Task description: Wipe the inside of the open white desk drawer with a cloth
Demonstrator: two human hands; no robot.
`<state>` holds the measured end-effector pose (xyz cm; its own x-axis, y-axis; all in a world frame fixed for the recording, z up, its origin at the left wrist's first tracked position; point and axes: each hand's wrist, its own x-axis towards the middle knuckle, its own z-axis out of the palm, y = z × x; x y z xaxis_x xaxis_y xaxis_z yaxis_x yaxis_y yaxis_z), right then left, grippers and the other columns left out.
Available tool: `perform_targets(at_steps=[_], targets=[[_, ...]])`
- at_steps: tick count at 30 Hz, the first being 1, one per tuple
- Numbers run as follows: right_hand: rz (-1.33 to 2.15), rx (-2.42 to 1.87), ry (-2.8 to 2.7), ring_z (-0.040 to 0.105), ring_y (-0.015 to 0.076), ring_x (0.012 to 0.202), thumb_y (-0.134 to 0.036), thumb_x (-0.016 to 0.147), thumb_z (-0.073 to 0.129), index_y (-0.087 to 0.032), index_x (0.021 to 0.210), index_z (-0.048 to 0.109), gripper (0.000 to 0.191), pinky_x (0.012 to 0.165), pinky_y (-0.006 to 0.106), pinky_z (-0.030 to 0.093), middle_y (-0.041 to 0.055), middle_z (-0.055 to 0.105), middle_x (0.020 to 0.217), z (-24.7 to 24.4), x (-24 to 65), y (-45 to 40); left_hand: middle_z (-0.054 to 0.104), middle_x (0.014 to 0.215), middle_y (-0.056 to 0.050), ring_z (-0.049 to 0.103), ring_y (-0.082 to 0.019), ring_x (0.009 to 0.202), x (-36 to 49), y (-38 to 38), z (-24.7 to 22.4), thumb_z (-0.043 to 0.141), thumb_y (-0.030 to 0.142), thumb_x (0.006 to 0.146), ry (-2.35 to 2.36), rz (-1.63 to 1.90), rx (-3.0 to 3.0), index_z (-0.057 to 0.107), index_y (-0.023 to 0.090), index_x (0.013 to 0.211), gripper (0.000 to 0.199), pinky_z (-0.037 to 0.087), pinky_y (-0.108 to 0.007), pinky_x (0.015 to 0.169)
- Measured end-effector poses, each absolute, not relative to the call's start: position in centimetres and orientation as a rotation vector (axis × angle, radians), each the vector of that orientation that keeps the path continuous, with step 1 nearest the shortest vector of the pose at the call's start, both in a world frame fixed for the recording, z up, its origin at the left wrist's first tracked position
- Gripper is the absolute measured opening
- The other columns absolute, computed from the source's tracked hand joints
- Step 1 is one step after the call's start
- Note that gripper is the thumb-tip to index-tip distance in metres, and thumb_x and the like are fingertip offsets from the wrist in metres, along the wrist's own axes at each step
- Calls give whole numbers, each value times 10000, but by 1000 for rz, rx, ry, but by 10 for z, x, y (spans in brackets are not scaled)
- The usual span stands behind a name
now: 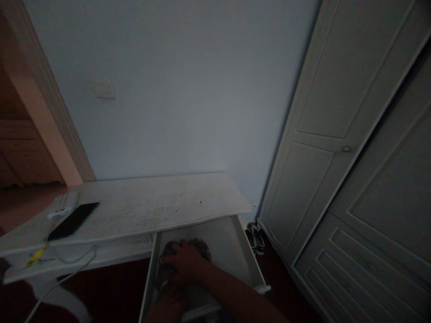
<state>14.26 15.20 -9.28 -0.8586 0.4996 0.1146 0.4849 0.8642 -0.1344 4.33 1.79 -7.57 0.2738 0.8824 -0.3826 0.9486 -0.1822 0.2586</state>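
A white desk drawer is pulled out. In its left part lies a dark grey, crumpled bundle with some shiny spots, and the dim light hides what kind of thing it is. My right hand reaches in from the lower right, its fingers bent over the top of the bundle and gripping it. My left hand is lower, at the drawer's near left side, close to the bundle's near end. Its fingers are too dark to make out.
On the white desk lie a black phone and a small white object. A white cable hangs at the left. Shoes stand on the dark red floor beside a grey wardrobe.
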Motion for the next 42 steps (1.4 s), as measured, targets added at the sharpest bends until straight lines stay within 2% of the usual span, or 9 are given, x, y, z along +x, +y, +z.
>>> perform_targets(at_steps=[5,8,11,13,19,27,33,38,42], targets=[[275,-904,-2849,570,392,1251,-621,795,809,-377,1368,654,642,924,537,580,84,563,1472,-87,190,165,697,1396,-92,616,-297,1327,44,17,-76,600,311,895,1678,-145,2144,709,260,1274,397,493,-441,1106],[328,-1246,-2709,547,376,1302,-589,755,849,-418,1395,637,695,980,508,544,56,544,1524,-77,224,176,722,1341,-82,609,-294,1321,44,17,-80,603,306,898,1654,-149,2154,714,264,1252,372,486,-432,1105],[261,-1664,-2427,554,381,1293,-511,858,758,-363,1427,621,604,959,501,536,108,551,1505,-69,250,189,717,1348,-78,575,-298,1353,42,18,-86,609,321,899,1650,-111,2157,707,278,1243,360,473,-435,1119],[208,-1796,-2314,555,396,1287,-485,929,671,-302,1469,589,576,939,507,535,162,540,1498,-67,260,195,700,1378,-87,549,-308,1380,42,19,-88,599,328,905,1657,-82,2169,694,273,1267,378,442,-458,1153],[159,-1859,-2279,576,363,1263,-521,893,724,-334,1452,601,603,953,463,522,147,563,1472,-65,258,200,666,1438,-105,519,-329,1415,43,23,-85,582,341,895,1613,-181,2151,678,248,1321,447,433,-481,1155],[68,-1977,-2171,517,425,1329,-407,923,680,-276,1516,543,623,973,539,492,225,489,1527,-74,230,189,653,1458,-123,504,-351,1425,47,28,-94,566,354,892,1609,-205,2171,656,238,1366,496,424,-512,1151],[83,-1872,-2213,501,457,1336,-601,904,658,-268,1494,565,684,1049,622,414,231,507,1517,-78,207,192,653,1463,-138,513,-361,1421,49,32,-95,581,344,879,1554,-185,2211,652,234,1383,521,432,-542,1146],[120,-1775,-2318,460,491,1372,-766,886,595,-252,1543,522,837,1051,669,390,254,482,1553,-81,197,193,670,1424,-175,541,-385,1388,53,32,-86,602,328,856,1521,-172,2196,667,200,1373,536,458,-562,1122],[86,-1795,-2373,441,499,1401,-784,910,548,-231,1572,493,865,1093,684,333,274,463,1571,-80,198,194,687,1389,-195,562,-398,1362,57,31,-82,614,338,852,1537,-124,2169,690,189,1353,528,471,-575,1098]])
